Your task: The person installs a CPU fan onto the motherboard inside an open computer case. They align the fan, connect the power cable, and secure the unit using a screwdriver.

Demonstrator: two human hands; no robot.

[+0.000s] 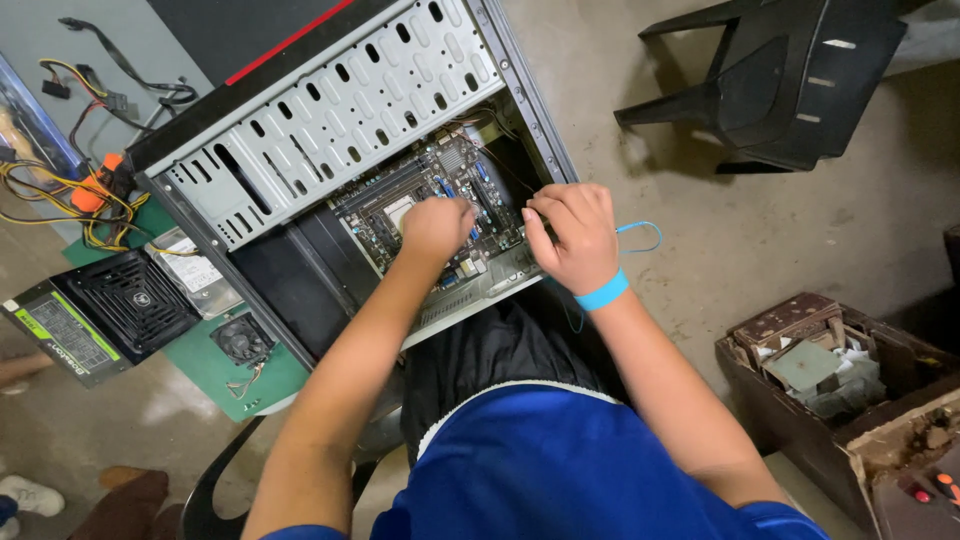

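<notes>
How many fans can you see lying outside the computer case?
2: a small loose cooler fan on the green mat, and the power supply fan grille beside it. Others may be hidden.

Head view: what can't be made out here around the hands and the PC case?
- Left hand: fist covers its fingertips and whatever they grip on the motherboard.
- Right hand: fingers curl away; contact hidden.
- Board parts: too small.
- PC case: top cut off by the frame edge.
</notes>
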